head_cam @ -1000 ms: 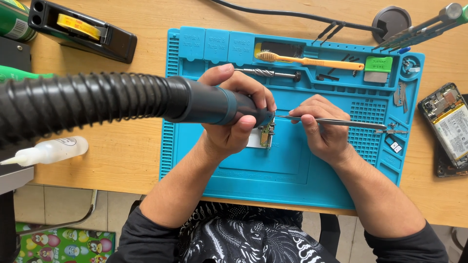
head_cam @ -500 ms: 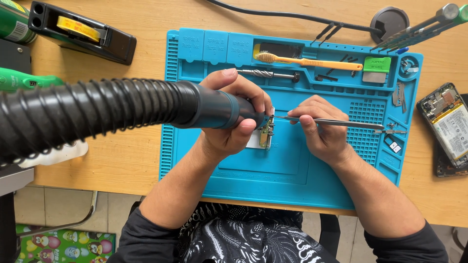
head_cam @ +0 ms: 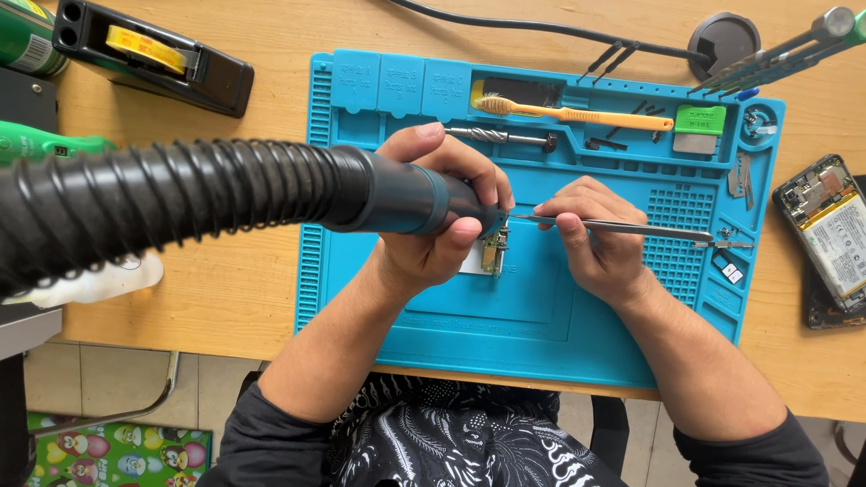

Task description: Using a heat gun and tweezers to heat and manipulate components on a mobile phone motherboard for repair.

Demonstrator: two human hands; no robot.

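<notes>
Ribbed black hose (head_cam: 162, 203) cut off at the left edge and hiding most of the white bottle (head_cam: 99, 280) near the bench's left edge, nozzle tip and part of the small circuit board (head_cam: 492, 252) hidden behind left hand (head_cam: 433, 225), opened phone (head_cam: 834, 234) clipped at right edge.

The left hand (head_cam: 433, 216) is wrapped around the dark handle of a hot air tool (head_cam: 397, 198) with a thick black ribbed hose (head_cam: 162, 207). The tip points down at a small circuit board (head_cam: 492, 252) on a blue work mat (head_cam: 541, 325). The right hand (head_cam: 595, 239) pinches thin metal tweezers (head_cam: 622, 227), and their tip reaches the board. At the top of the mat lie an orange toothbrush (head_cam: 577, 114) and a drill bit (head_cam: 501, 136). A black tape holder (head_cam: 149, 54) sits on the wooden tabletop (head_cam: 244, 280) to the left. An opened phone (head_cam: 834, 234) lies to the right of the mat.
</notes>
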